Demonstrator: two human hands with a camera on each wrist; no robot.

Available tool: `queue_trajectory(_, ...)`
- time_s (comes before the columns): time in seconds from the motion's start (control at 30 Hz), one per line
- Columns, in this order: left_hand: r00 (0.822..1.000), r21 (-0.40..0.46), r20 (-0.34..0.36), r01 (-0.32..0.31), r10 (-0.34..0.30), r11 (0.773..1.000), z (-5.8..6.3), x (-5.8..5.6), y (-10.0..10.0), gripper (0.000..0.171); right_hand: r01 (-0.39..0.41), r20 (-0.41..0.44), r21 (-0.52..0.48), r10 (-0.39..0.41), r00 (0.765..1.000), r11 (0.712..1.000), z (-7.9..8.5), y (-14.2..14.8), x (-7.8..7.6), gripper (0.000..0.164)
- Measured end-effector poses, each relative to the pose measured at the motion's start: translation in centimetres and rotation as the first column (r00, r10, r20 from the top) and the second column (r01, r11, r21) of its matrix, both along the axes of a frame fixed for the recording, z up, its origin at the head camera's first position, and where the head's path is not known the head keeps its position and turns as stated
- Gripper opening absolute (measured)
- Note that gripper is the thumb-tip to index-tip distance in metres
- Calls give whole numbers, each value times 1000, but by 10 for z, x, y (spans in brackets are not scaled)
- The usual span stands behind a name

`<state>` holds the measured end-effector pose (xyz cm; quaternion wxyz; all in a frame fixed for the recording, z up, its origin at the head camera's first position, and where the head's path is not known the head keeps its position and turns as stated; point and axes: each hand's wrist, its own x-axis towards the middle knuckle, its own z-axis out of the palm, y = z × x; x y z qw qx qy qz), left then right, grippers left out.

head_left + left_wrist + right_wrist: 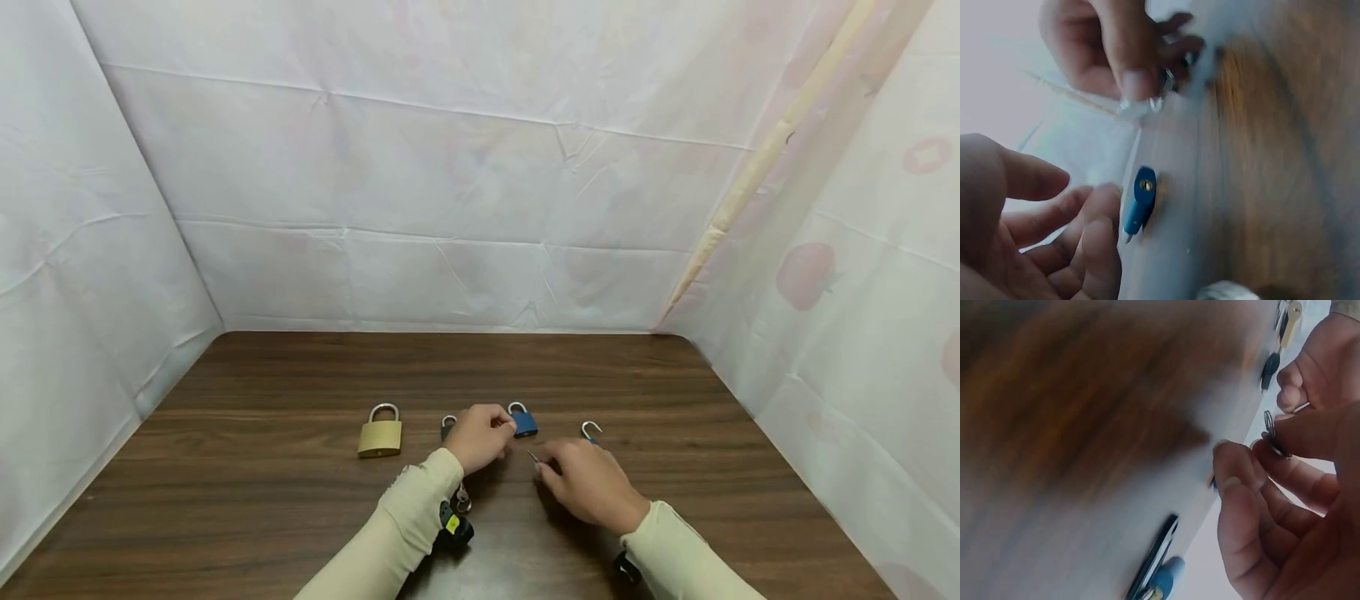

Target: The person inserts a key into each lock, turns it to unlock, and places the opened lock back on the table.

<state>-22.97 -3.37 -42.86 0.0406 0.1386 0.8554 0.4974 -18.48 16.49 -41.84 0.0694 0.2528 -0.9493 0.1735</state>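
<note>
My right hand (pixel 588 483) pinches a small key (pixel 1134 110) on a split ring (pixel 1269 425) between thumb and fingers, the key blurred in the left wrist view. Just left of it, my left hand (pixel 480 437) hovers with loosely bent fingers, nothing showing between them. Beside its fingertips lies a blue padlock (pixel 523 423), shackle closed; its brass keyhole faces the left wrist camera. Partly hidden behind the right hand is another blue padlock (pixel 592 435) with its shackle swung out. A dark padlock (pixel 447 428) shows behind the left hand.
A large brass padlock (pixel 380 438) stands at the left on the wooden table (pixel 225 517). More keys (pixel 463 500) lie beside the left wrist, partly covered by it. White cloth walls (pixel 450 183) enclose the table at the back and sides.
</note>
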Motion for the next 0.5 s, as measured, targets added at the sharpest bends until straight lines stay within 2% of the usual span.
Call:
queue_trajectory(0.07, 997, -104, -64, -41, 34, 994, 2, -5, 3, 14, 31, -20, -4, -31, 999, 1000, 1, 4, -2, 5)
queue_trajectory(0.13, 993, -200, -107, -79, 59, 977, 4, -9, 6, 16, 47, -33, -15, -48, 998, 999, 0, 7, -5, 5)
queue_trajectory(0.27, 989, -339, -138, -105, 61, 935, 6, -16, 13, 31, 54, -60, -48, -57, 997, 997, -1, 11, -8, 8)
queue_trajectory(0.4, 988, -420, -147, -99, 41, 902, 5, -19, 19, 37, 71, -74, -67, -76, 994, 995, -2, 13, -9, 13)
queue_trajectory(0.5, 993, -450, -113, -81, 33, 889, 4, -18, 25, 40, 92, -58, -71, -96, 994, 993, -3, 14, -9, 16)
